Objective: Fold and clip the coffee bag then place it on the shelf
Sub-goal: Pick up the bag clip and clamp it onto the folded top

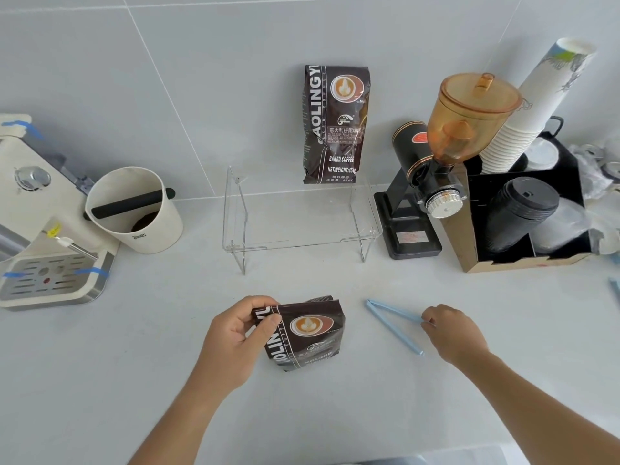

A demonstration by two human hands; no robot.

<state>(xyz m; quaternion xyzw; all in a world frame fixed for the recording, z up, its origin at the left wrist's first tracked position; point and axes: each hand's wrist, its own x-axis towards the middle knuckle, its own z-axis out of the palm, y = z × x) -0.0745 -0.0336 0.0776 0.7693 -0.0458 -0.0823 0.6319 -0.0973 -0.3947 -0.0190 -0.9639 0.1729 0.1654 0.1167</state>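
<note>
Left hand (240, 333) closed on the top left corner of the folded coffee bag (307, 333), thumb in front and fingers behind, bag standing on the white surface (335, 414) just in front of the camera. Right hand (451, 333) curled, fingertips pinching the end of one arm of the blue clip (396, 325). Clip spread open in a V, lying flat on the surface, well right of the bag and not touching it. Farther back, centre: clear shelf (298, 241), with a second coffee bag (335, 124) upright on its back right part against the tiled wall. Left of the shelf: white knock box (134, 209), then an espresso machine (43, 236). Right of the shelf: coffee grinder (439, 169) with an amber hopper, then a box organiser (523, 256) holding paper cups (533, 109) and black lids (523, 209).
</note>
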